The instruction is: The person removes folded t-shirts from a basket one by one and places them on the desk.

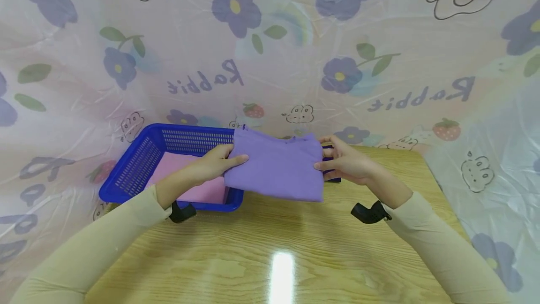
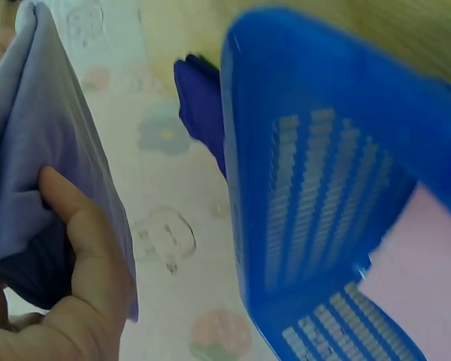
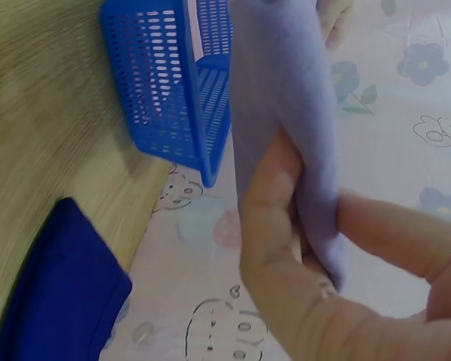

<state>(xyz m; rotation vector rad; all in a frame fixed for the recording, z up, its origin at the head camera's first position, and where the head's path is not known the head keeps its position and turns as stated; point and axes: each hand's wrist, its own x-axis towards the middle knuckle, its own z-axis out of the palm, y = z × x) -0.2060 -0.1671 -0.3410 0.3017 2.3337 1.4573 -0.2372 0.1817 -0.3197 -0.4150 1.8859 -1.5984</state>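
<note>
A folded lavender garment (image 1: 276, 168) is held up in front of the person, over the wooden table. My left hand (image 1: 217, 161) pinches its left edge, thumb on the near face. On the opposite edge, my right hand (image 1: 348, 161) grips the folded layers between thumb and fingers, as the right wrist view shows. The left part of the garment overlaps the right end of a blue plastic basket (image 1: 126, 199) in the head view. Inside that basket lies a flat pink cloth (image 1: 202, 192).
A dark blue-purple folded cloth (image 3: 68, 286) lies on the table (image 1: 236, 257) behind the right hand, mostly hidden by it in the head view. A curtain (image 1: 278, 74) printed with flowers and rabbits hangs behind the table and along its sides.
</note>
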